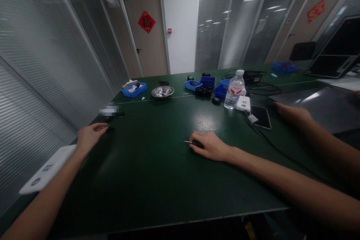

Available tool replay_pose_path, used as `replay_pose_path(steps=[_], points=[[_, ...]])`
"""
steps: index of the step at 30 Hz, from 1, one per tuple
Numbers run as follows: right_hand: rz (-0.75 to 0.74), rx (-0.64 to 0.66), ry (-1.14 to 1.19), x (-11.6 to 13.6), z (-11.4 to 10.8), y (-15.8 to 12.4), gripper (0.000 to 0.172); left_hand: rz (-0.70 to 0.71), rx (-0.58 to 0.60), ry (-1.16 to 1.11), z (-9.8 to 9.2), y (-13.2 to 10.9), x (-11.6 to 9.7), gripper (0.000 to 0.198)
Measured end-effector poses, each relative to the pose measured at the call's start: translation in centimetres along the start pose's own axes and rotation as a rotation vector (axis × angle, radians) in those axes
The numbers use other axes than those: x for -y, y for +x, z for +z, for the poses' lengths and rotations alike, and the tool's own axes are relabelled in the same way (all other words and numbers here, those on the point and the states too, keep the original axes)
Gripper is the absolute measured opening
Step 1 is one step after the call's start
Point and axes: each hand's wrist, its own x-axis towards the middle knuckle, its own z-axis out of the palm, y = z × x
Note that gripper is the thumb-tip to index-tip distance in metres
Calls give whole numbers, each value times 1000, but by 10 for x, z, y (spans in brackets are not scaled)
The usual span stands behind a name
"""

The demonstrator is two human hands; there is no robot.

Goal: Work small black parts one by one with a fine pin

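At the left edge of the green table, my left hand (90,137) is closed, thumb and fingers pinched at a small dark piece (110,129) whose kind I cannot make out. A few more dark bits (120,114) lie just beyond it. My right hand (208,145) rests on the table near the middle, its fingers wrapped round the black handle of a screwdriver (198,144). The thin metal shaft points left, and its tip is apart from anything else.
Along the back stand blue trays (135,90), a metal bowl (163,92) and a water bottle (235,92). A phone (261,116) and a cable lie right. Another person's hand (295,115) touches a dark, shiny flat panel (323,107). A white box (47,170) sits by my left forearm.
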Motion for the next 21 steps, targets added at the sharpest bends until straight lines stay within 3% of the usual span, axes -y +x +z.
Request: replay_pose_path(steps=[11,21], points=[[-9,-10,-10,-1,2,0,18,60,29,76,8,10,14,44],[-8,-2,-1,-1,0,-1,19,-5,112,105,6,14,18,45]])
